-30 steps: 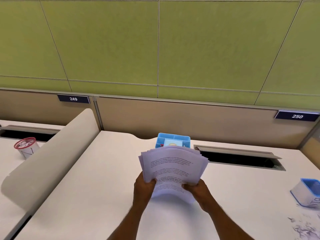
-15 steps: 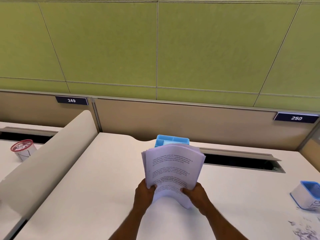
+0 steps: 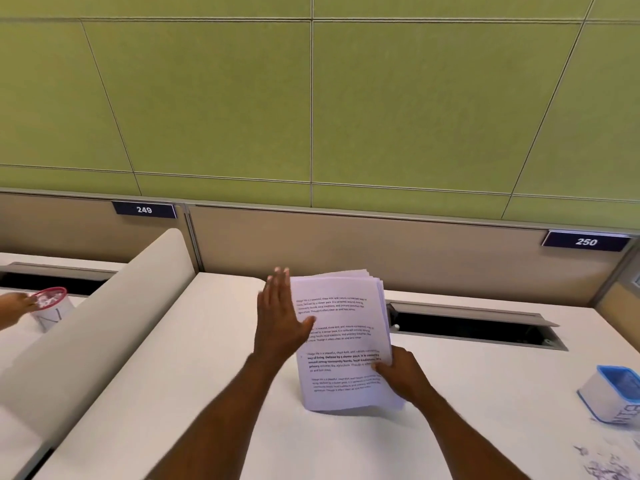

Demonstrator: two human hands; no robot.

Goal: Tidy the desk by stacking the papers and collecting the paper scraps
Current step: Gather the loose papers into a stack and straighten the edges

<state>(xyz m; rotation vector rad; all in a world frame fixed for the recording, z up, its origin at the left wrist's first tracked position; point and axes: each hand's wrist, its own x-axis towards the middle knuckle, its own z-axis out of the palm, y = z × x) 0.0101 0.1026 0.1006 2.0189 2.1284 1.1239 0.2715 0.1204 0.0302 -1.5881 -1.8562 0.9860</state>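
Green wall panels back a white tabletop (image 3: 214, 393) tagged "249" (image 3: 144, 210) and "250" (image 3: 586, 242). Right hand (image 3: 401, 374) pinches the printed paper stack (image 3: 341, 341) standing on it; left hand (image 3: 278, 322) lies flat, fingers straight, against its edge.

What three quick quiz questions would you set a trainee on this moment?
1. True or false: the left hand grips the paper stack.
2. The blue-rimmed container stands: A) left of the stack; B) right of the stack; C) on the stack.
3. Fill in: loose paper scraps lie on the ___.

Key: 1 false, its fingers are straight, at the stack's left edge, while the right hand grips the stack. 2 B. 3 desk.
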